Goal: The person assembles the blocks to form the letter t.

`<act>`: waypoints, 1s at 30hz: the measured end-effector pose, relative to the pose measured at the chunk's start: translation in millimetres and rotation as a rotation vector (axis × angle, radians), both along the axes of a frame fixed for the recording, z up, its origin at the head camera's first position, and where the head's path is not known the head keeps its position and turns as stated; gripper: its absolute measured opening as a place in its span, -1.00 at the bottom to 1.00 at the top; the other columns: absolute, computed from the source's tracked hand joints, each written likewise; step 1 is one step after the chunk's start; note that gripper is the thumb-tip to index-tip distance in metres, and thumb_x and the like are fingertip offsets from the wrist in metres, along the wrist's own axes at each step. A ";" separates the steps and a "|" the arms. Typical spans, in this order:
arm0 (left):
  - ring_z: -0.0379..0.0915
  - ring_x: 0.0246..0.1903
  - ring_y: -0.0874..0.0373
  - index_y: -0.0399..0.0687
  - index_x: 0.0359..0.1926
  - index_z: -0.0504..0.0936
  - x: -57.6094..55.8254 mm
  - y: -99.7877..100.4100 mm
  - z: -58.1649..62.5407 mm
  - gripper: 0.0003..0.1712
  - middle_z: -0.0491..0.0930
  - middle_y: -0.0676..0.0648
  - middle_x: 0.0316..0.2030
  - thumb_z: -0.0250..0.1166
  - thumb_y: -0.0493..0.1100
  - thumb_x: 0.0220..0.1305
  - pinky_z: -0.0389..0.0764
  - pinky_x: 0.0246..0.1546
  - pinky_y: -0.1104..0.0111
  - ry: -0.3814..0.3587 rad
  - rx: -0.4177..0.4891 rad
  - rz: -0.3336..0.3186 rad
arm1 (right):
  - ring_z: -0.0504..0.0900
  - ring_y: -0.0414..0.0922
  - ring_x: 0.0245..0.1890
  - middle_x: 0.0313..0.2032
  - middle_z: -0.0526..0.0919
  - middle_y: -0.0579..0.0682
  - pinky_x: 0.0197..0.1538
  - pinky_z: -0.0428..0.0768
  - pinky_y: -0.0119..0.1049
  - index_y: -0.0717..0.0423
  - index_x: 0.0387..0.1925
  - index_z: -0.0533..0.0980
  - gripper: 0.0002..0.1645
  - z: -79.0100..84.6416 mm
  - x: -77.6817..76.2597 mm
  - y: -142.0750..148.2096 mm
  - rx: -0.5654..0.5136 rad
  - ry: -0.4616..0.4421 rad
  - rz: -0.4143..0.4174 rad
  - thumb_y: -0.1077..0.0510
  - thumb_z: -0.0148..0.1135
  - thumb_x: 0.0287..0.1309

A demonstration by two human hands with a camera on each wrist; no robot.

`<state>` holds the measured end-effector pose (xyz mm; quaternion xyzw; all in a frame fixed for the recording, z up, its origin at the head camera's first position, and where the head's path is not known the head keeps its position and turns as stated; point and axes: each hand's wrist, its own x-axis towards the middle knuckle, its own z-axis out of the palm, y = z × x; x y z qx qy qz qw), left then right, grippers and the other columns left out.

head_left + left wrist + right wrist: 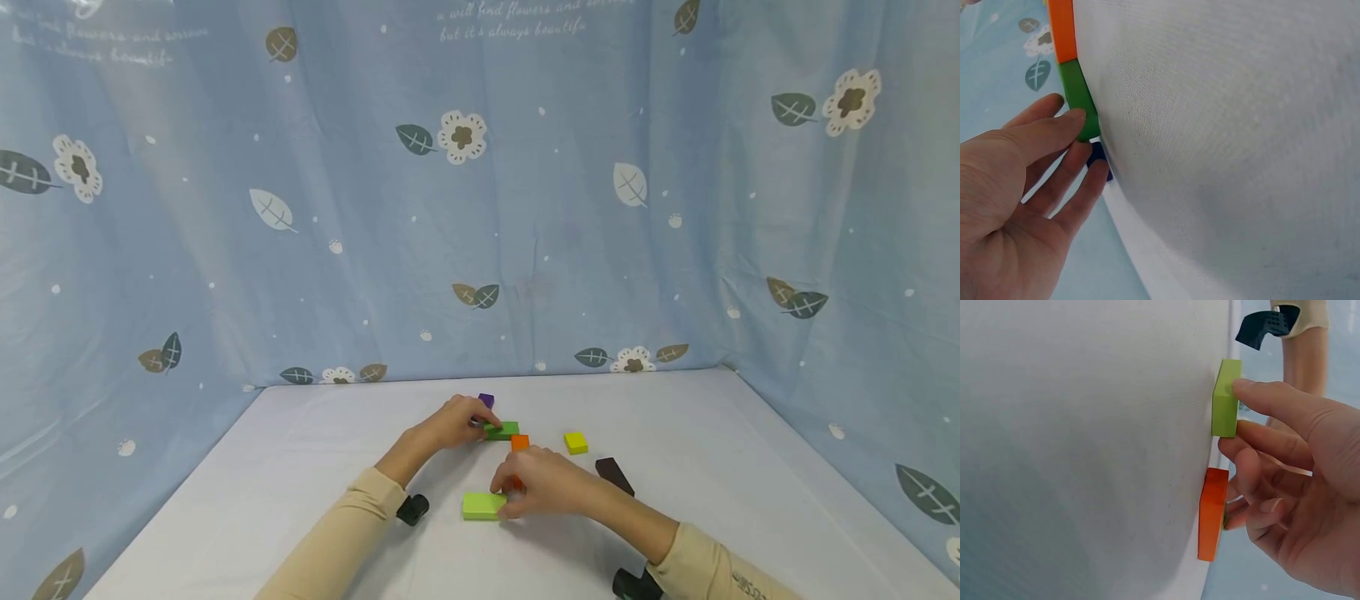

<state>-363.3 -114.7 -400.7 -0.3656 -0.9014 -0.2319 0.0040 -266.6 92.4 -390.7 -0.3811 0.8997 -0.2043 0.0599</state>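
My left hand [453, 423] pinches the left end of a green block [504, 431] between thumb and fingers, the thumb lying on its face in the left wrist view. A purple block [487, 400] is just beyond these fingers. My right hand [551, 483] pinches the right end of a lime-green block [482, 506], nearer the front. Between the two lies an orange block [520, 442], its far end against the green block; the right hand partly covers it in the head view. In the right wrist view, a gap separates the orange block [1212, 506] from the lime-green block [1225, 409].
A small yellow block [576, 442] lies right of the orange one. Behind the right forearm is a dark brown block [614, 476], partly covered. The white table [300, 483] meets a blue patterned curtain [480, 208] at the back and sides.
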 end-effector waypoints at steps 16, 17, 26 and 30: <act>0.63 -0.08 0.09 -0.09 -0.09 0.76 -0.9 0.1 -1.5 -0.71 0.75 -0.05 -0.12 0.33 -0.41 0.19 0.66 0.02 0.21 -0.021 0.010 0.008 | 0.39 -0.39 -0.46 -0.48 0.60 -0.26 -0.37 0.39 -0.52 -0.08 -0.24 0.73 -0.73 5.4 1.7 -3.9 0.074 0.046 0.029 -0.03 0.51 -0.03; 0.63 -0.08 0.09 -0.08 -0.09 0.76 -1.1 0.1 -1.6 -0.71 0.75 -0.04 -0.12 0.33 -0.41 0.19 0.66 0.02 0.21 -0.020 0.009 0.009 | 0.39 -0.40 -0.46 -0.47 0.60 -0.27 -0.37 0.39 -0.52 -0.08 -0.24 0.73 -0.73 5.3 1.6 -3.9 0.078 0.051 0.029 -0.03 0.51 -0.03; 0.63 -0.09 0.08 -0.10 -0.09 0.76 -0.9 -0.5 -1.5 -0.71 0.74 -0.06 -0.13 0.32 -0.42 0.19 0.67 0.00 0.21 -0.012 0.013 -0.003 | 0.40 -0.40 -0.45 -0.45 0.60 -0.28 -0.35 0.42 -0.53 -0.10 -0.25 0.72 -0.75 4.5 1.5 -4.6 0.094 0.061 0.034 -0.03 0.50 -0.02; 0.63 -0.08 0.07 -0.10 -0.09 0.76 -0.2 -0.6 -0.7 -0.71 0.74 -0.07 -0.12 0.32 -0.43 0.19 0.67 0.01 0.19 -0.015 0.014 -0.004 | 0.40 -0.41 -0.46 -0.44 0.60 -0.27 -0.36 0.43 -0.53 -0.10 -0.26 0.72 -0.77 4.9 1.8 -4.8 0.099 0.066 0.036 -0.02 0.50 -0.01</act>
